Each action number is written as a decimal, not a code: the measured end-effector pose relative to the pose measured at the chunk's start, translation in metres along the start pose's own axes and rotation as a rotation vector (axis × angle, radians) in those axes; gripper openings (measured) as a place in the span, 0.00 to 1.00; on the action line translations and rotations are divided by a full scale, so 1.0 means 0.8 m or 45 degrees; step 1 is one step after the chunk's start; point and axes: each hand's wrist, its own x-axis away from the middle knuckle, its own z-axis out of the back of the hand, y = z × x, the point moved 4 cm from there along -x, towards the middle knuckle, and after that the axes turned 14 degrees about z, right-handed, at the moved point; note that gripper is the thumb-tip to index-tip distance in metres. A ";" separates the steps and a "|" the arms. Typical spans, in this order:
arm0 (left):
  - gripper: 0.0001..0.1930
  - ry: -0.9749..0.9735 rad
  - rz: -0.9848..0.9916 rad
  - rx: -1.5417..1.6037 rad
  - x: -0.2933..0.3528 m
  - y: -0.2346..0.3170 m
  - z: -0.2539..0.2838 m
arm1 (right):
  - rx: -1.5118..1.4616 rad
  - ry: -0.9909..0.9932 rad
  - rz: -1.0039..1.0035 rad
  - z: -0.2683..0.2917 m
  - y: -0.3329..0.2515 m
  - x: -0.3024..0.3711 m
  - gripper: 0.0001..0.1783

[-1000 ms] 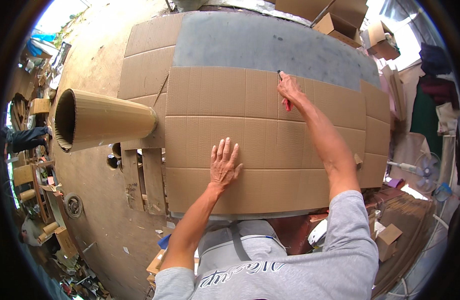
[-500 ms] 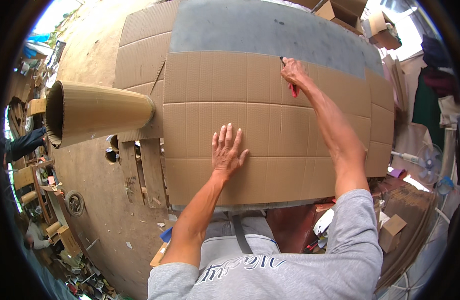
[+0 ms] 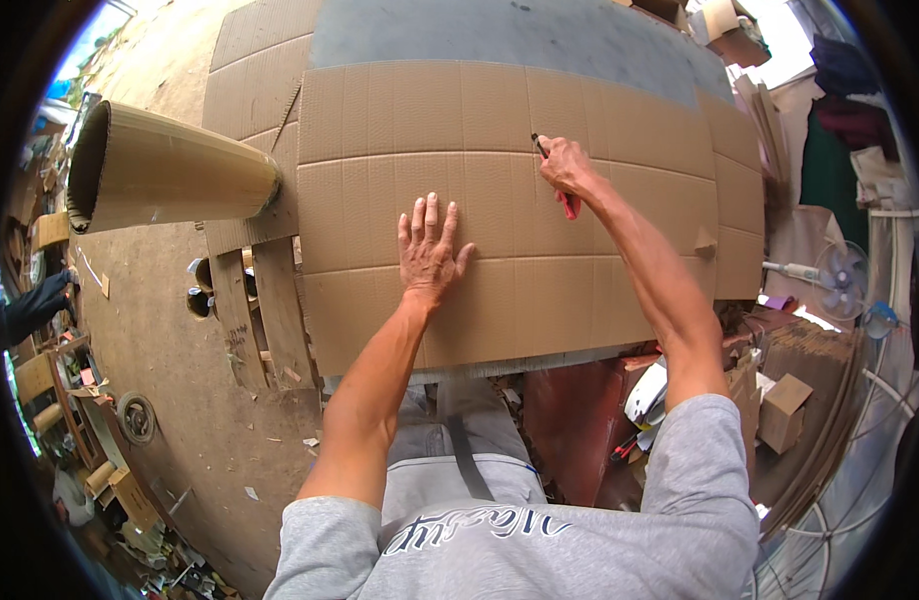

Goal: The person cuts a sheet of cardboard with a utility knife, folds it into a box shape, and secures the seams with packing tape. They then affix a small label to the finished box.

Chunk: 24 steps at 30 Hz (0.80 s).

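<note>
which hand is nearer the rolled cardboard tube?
Left. The left hand lies flat on the cardboard sheet, right of the rolled cardboard tube. The right hand, gripping a red-handled cutter, is farther right.

1. The right hand (image 3: 568, 168) hides most of the red-handled cutter (image 3: 566, 203); its tip is too small to tell.
2. The cardboard sheet (image 3: 500, 210) covers the desk beneath.
3. The cardboard roll's (image 3: 170, 180) far end is out of sight.

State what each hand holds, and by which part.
The right hand grips a red-handled cutter by its handle. The left hand holds nothing, lying flat on the cardboard sheet.
</note>
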 end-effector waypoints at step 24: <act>0.41 0.078 0.040 -0.093 0.024 0.009 -0.010 | -0.192 0.129 -0.156 -0.044 -0.011 0.071 0.21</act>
